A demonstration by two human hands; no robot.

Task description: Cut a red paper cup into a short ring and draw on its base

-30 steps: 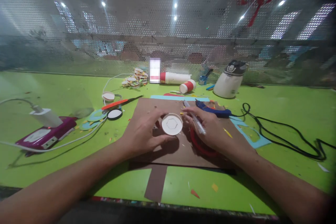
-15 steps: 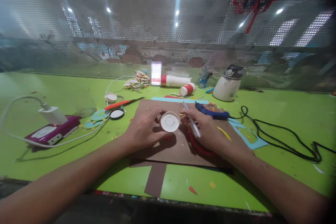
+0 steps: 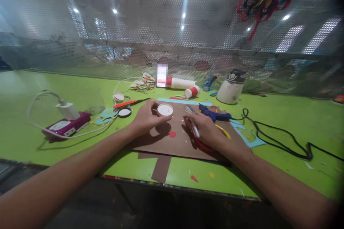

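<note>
Between the thumb and fingers of my left hand (image 3: 146, 116) is a small round white cup piece (image 3: 165, 110), held above the brown board (image 3: 158, 145) with its round face tilted up. My right hand (image 3: 201, 125) has its fingers closed round a silver-grey pen (image 3: 192, 121), to the right of the cup piece. A small red hexagon (image 3: 172, 134) lies on the board between my hands. Under my right hand is a red ring-shaped item (image 3: 202, 145), partly hidden. The blue glue gun (image 3: 215, 113) lies just beyond that hand.
A purple power strip (image 3: 67, 125) with a white plug stands left. Nearer the middle are an orange knife (image 3: 125, 104) and blue discs (image 3: 103, 120). Paper cups (image 3: 182, 84), a phone (image 3: 161, 76) and a white jug (image 3: 231, 87) stand behind. A black cable (image 3: 279, 143) winds right.
My left hand has moved up and slightly left with the cup piece, which has tilted. The red hexagon is now uncovered. My right hand still holds the pen, and the camera view has shifted slightly.
</note>
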